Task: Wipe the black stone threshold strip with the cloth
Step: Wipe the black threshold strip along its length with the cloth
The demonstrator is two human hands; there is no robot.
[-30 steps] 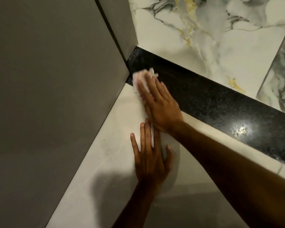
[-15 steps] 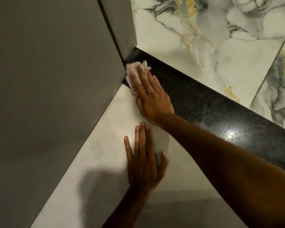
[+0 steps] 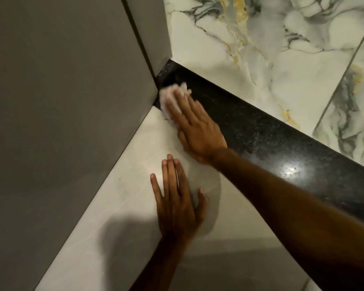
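The right grip [image 3: 198,131] lies flat with straight fingers, pressing the cloth [image 3: 172,93] onto the black stone threshold strip [image 3: 282,139], jammed against the grey panel [image 3: 72,101] just ahead. The left grip [image 3: 177,204] rests splayed on the floor tile [image 3: 124,206], holding nothing. Since the cloth is unpinched (only pressed), it could bunch or slip free on any sideways stroke.

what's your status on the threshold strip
Right hand flat, pressing cloth onto black threshold strip at its wall end. Left hand flat on pale floor tile. Grey wall right beside cloth.
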